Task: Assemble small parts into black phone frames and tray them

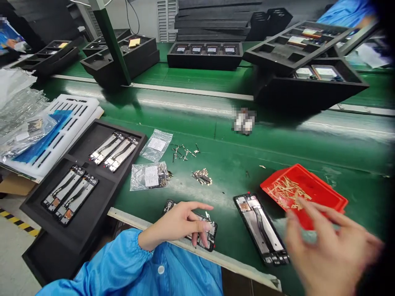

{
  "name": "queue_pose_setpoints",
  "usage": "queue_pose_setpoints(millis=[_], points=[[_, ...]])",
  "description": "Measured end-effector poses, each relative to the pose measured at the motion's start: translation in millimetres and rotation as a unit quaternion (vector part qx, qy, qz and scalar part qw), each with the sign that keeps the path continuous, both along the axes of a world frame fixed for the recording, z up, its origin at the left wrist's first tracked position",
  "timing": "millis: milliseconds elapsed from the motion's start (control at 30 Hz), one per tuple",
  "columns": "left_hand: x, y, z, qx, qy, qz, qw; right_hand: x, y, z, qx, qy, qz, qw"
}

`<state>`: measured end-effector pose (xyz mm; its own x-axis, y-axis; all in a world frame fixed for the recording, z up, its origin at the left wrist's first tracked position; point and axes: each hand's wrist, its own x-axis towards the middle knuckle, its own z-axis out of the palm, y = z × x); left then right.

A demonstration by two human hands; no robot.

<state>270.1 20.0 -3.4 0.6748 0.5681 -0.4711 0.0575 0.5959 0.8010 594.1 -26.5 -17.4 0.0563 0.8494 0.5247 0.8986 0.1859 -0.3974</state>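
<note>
Clearly nearer: right hand at the red bin's gold-toned strips

Right hand, motion-blurred, reaches over the near rim of the red plastic bin. Thumb and index tips point away from the body and leftward, at the loose gold-toned strips. Whether a strip is pinched there, or only approached: cannot tell.

Strips lie in a tangle toward the bin's left end, axes mixed. Bin's own long axis slants from far left to near right.

Left hand well apart from the bin, laid across an opened phone at the bench edge. Index stretched out, thumb extended, other fingers bent down over the phone's near-right end. Grip or mere rest, cannot tell; the hand itself hides the contact.

Second opened phone flat on the green bench between the hands, just left of the right one. Long axis slants far left to near right, steeper than the first phone's.

Beyond the left hand, a small heap of metallic-ended connectors, nearer to left than right.
</note>
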Motion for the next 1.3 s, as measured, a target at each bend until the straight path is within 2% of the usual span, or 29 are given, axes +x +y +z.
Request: queue_pose_setpoints(millis=[67,133,167,233,300,367,400,433,500,567,633,767,1300], points=[[0,0,-3.2,-0.031,-0.032,-0.005,0.999,-29,-5,1.1,0.017,-0.052,0.082,0.995],[-1,-1,-4.0,-0.051,-0.049,-0.007,0.997,-64,-11,-1.8,0.005,-0.038,0.178,0.983],[-1,-2,-3.3,-0.058,-0.054,-0.008,0.997,-78,-14,-4.1,0.001,-0.019,0.206,0.978],[-6,-5,-0.6,-0.062,-0.051,-0.017,0.997,-98,-16,-9.5,-0.002,0.012,0.219,0.976],[-15,-9,2.1,-0.024,-0.011,-0.022,0.999,-104,-15,-15.5,-0.018,0.045,0.217,0.975],[-28,-13,2.1,0.105,0.075,-0.004,0.992,-102,-11,-21.9,-0.078,0.092,0.221,0.968],[-35,-16,0.4,0.203,0.127,0.008,0.971,-101,-9,-25.0,-0.119,0.120,0.225,0.960],[-42,-18,-2.5,0.306,0.175,0.011,0.936,-99,-8,-28.1,-0.159,0.146,0.227,0.950],[-54,-20,-11.4,0.473,0.243,-0.016,0.847,-97,-7,-33.3,-0.219,0.180,0.226,0.932],[-62,-22,-21.8,0.550,0.279,-0.068,0.784,-97,-7,-36.7,-0.245,0.182,0.220,0.927],[-65,-23,-30.3,0.571,0.297,-0.101,0.758,-98,-8,-37.8,-0.252,0.170,0.219,0.927],[-66,-24,-36.4,0.578,0.303,-0.113,0.749,-98,-7,-35.8,-0.248,0.161,0.226,0.928],[-67,-22,-35.3,0.575,0.307,-0.121,0.749,-99,-3,-33.0,-0.236,0.149,0.237,0.931]])
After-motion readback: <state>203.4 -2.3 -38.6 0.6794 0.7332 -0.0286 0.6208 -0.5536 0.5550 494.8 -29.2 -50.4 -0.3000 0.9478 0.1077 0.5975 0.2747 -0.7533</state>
